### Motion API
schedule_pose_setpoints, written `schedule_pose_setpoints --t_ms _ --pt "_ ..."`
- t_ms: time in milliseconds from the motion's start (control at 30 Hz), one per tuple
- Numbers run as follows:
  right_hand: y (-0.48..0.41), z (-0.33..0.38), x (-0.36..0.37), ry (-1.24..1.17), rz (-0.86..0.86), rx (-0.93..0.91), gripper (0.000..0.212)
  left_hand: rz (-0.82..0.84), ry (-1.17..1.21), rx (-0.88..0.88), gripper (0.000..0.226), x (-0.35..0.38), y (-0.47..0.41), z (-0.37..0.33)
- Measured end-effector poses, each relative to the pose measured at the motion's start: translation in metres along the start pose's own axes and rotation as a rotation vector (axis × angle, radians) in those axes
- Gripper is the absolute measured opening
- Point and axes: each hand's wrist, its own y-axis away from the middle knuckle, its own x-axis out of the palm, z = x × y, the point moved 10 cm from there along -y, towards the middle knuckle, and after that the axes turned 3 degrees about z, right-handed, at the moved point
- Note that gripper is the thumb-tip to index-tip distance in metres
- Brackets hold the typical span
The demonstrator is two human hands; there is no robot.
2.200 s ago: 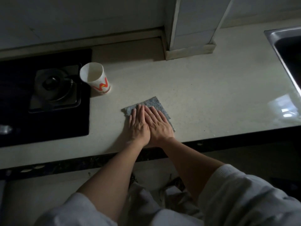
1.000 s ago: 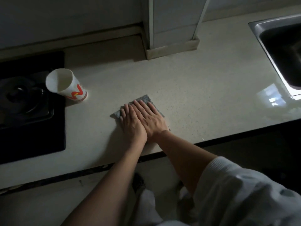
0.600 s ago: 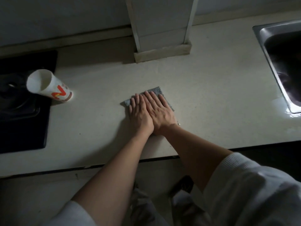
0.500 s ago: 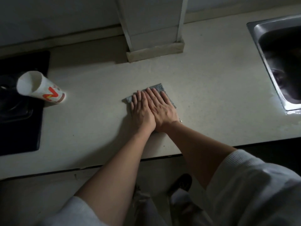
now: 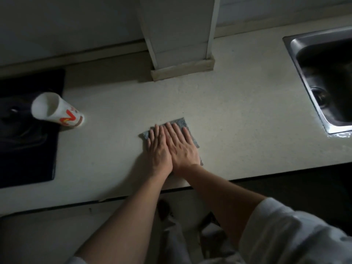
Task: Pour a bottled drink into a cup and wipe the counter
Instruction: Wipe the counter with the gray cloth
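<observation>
A grey cloth lies flat on the pale counter, near its front edge. My left hand and my right hand lie side by side on the cloth with straight fingers, pressing it down. Only the cloth's far edge and right side show past the fingers. A white paper cup with a red and orange print stands on the counter at the left, next to the hob. No bottle is in view.
A black gas hob takes up the left of the counter. A steel sink is sunk in at the right. A white boxed column stands at the back wall. The counter's dark front edge runs just below my wrists.
Both hands have stayed flat on the cloth while sliding it to the right along the counter, away from the cup. The view has swung right, showing more of the sink.
</observation>
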Motion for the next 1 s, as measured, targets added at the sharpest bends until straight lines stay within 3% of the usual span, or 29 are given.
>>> schedule_pose_setpoints --t_ms 100,333,500,700,1000 --pt "-0.015 0.047 0.007 0.006 0.023 -0.075 0.07 -0.031 0.035 -0.07 0.075 -0.013 0.007 0.05" --pt "-0.067 0.079 0.004 0.075 0.078 -0.149 0.074 -0.054 0.052 -0.127 0.081 -0.037 -0.03 0.087" --pt "-0.108 0.082 -0.007 0.076 0.065 -0.148 0.074 -0.027 -0.046 -0.147 0.06 -0.047 -0.076 0.099" --pt "-0.139 0.059 -0.02 0.069 0.022 -0.03 0.078 -0.011 -0.167 -0.059 0.055 -0.054 -0.125 0.079" --pt "-0.149 -0.023 -0.04 0.043 -0.037 0.153 0.079 0.061 -0.166 0.144 0.055 -0.045 -0.165 -0.007"
